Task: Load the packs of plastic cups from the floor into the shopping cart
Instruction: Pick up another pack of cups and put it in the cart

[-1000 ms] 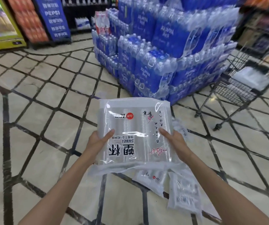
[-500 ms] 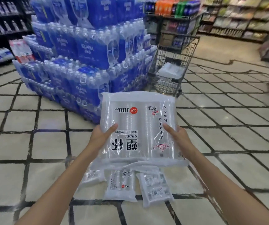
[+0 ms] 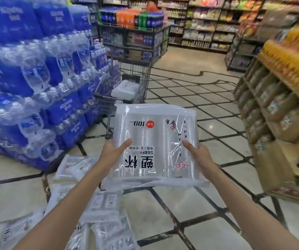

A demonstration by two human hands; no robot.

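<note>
Two hands grip one pack of cups (image 3: 156, 147) at centre frame, my left hand (image 3: 111, 150) and right hand (image 3: 198, 152) clasping its sides, the cart (image 3: 127, 82) just above, more packs (image 3: 107, 204) lower left.

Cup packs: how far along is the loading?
Done: at least one white pack lies in the shopping cart. In hand: the left hand and right hand hold one pack of cups short of the cart. Left: several packs on the floor.
</note>
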